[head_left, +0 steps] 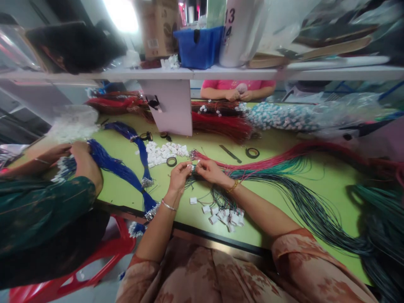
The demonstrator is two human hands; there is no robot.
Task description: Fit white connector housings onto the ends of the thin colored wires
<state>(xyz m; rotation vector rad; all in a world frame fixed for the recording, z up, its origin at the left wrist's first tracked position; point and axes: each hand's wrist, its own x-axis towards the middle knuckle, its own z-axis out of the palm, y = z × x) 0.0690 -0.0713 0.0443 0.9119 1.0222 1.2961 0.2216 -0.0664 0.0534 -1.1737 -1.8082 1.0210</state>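
My left hand (179, 176) pinches a small white connector housing (190, 167) between thumb and fingers. Close beside it, my right hand (211, 171) is closed in a pinch, and what its fingertips hold is too small to make out. Red wires (252, 165) and dark green-black wires (284, 189) run from near my hands across the table to the right. Just beyond my fingers lies a pile of loose white connector housings (164, 153). In front of my right forearm, several white connectors (225, 215) with wires attached lie in a cluster.
Black tape rolls (252, 152) and a flat dark strip (230, 154) lie on the green table (179, 206). Blue wire bundles (116, 166) are on the left, near a co-worker's arms (88, 168). A shelf (221, 72) crosses above, with another person's hands (240, 95) behind it.
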